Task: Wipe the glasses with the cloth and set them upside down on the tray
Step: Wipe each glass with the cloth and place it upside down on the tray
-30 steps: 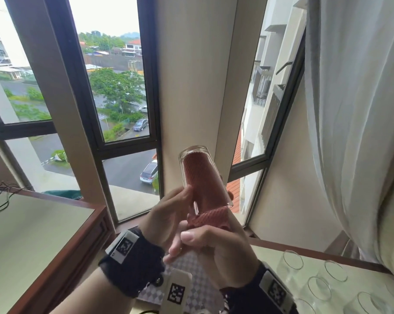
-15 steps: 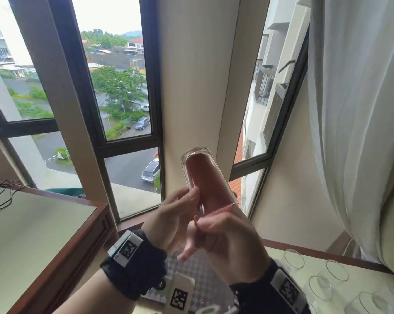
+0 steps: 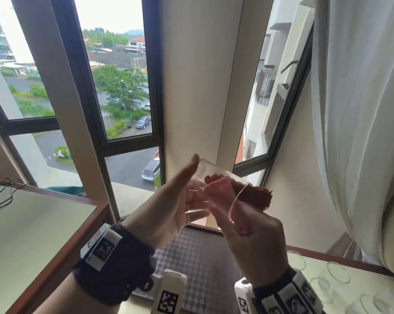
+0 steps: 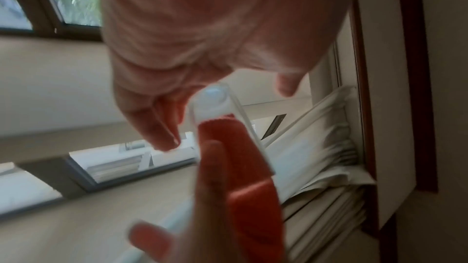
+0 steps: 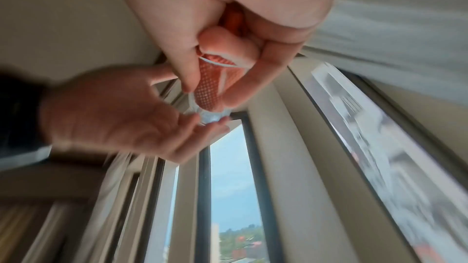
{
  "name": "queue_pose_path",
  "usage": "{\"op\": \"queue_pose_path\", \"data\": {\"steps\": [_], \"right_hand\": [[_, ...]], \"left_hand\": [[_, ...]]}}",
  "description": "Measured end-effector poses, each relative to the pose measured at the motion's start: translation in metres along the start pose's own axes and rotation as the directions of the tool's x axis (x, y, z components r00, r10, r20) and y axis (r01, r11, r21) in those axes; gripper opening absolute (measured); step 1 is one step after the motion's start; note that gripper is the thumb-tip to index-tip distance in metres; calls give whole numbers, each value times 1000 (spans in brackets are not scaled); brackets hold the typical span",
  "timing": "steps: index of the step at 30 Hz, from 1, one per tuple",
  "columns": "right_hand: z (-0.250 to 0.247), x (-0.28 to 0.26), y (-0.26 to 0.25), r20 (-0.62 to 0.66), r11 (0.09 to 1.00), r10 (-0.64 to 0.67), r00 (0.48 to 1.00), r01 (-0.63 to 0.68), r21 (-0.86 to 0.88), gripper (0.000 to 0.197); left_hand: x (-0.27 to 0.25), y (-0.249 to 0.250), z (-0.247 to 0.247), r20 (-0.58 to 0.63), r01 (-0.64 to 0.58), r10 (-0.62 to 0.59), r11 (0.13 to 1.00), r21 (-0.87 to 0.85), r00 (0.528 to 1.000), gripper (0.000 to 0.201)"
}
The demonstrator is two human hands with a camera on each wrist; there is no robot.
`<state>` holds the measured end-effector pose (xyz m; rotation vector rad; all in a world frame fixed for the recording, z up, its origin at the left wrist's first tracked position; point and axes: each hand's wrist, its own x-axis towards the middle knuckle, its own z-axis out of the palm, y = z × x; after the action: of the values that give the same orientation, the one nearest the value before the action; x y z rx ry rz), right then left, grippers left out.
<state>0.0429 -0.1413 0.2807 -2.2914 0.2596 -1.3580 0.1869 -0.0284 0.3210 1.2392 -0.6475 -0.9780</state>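
A clear glass (image 3: 216,189) lies tilted in the air before the window, base up-left and rim to the right. A red cloth (image 3: 258,197) fills it and sticks out past the rim. My right hand (image 3: 248,227) grips the glass near its rim from below; in the right wrist view its thumb and a finger (image 5: 253,79) clamp the glass (image 5: 210,95) with the cloth (image 5: 207,87) inside. My left hand (image 3: 187,189) is held flat, its straight fingers touching the base of the glass (image 4: 212,97). The checkered metal tray (image 3: 191,257) lies below my hands.
Several other glasses (image 3: 338,273) stand rim up on the glass-topped table at the lower right. A wood-edged table (image 3: 33,234) is at the left. A white curtain (image 3: 361,109) hangs at the right. Window frames and a wall pillar stand just behind my hands.
The glass has tipped from base-up to slanting right, and the cloth now pokes out of its rim. My left hand has let go of the side and straightened against the base.
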Motion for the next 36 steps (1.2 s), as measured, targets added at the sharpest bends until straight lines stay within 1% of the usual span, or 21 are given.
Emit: {"op": "queue_pose_path", "data": {"steps": [1,2,4,6,9,13,17,19,20,22,23,24,25,26,27,28,29,30,31,33,36], "right_hand": [[0,-1,2,13,985,-120,993,120,-121,33],[1,-3,3,36,956,-193,980,196,-220,26],[2,-2,2,99,902,-247,964,266,-340,12],[3,-4,-2,199,866,-243,950,304,-397,20],[4,-4,-5,326,851,-205,923,333,-407,40],[4,2,-12,366,837,-169,915,330,-437,54],[1,2,-15,335,851,-152,930,295,-433,50],[4,-2,-14,343,911,-81,936,209,-355,50],[4,-3,-16,352,944,-27,936,140,-299,53],[2,-4,-26,387,991,130,913,-119,-52,50],[1,-2,-32,443,936,206,873,-308,171,47],[0,1,-37,509,798,257,822,-477,367,46],[1,2,-38,560,669,281,779,-578,467,45],[2,1,-36,578,638,289,763,-603,478,41],[4,-1,-32,543,702,313,779,-575,420,33],[6,-3,-26,470,824,325,820,-490,284,22],[8,-5,-20,395,929,300,868,-361,86,14],[9,-7,-14,356,969,246,901,-221,-110,14],[10,-8,-10,366,967,186,912,-103,-235,17],[15,-10,-8,401,943,117,909,26,-333,29],[21,-13,-10,380,898,144,914,41,-438,27]], "left_hand": [[1,4,2,-10,29,-29,1000,-11,1000,118],[3,6,5,-13,43,-44,999,-16,999,115],[5,10,10,-45,28,-29,999,-15,999,95],[6,14,13,-114,-11,11,1000,-3,993,79],[8,17,9,-162,-74,73,997,-5,984,71],[11,14,1,-91,-113,108,992,-50,990,63],[13,11,-6,21,-144,145,988,-51,989,81],[12,10,-9,104,-132,140,988,-80,985,94],[12,8,-10,144,-123,138,987,-106,980,93],[12,2,-12,211,-106,138,982,-159,968,84],[11,-1,-13,240,-98,141,978,-184,960,79],[11,-4,-14,264,-90,144,975,-204,954,74],[12,-6,-14,274,-82,141,973,-215,951,70],[13,-7,-14,265,-75,131,974,-213,955,68],[14,-7,-14,241,-65,113,978,-198,964,67],[15,-7,-14,211,-50,87,983,-175,974,65],[17,-6,-14,177,-36,62,989,-142,982,61],[17,-6,-14,146,-26,40,995,-95,989,56],[17,-4,-13,114,-21,25,999,-38,993,52],[17,-2,-10,44,-20,17,997,68,999,51],[19,2,-5,-39,-43,49,988,146,998,58]]}}
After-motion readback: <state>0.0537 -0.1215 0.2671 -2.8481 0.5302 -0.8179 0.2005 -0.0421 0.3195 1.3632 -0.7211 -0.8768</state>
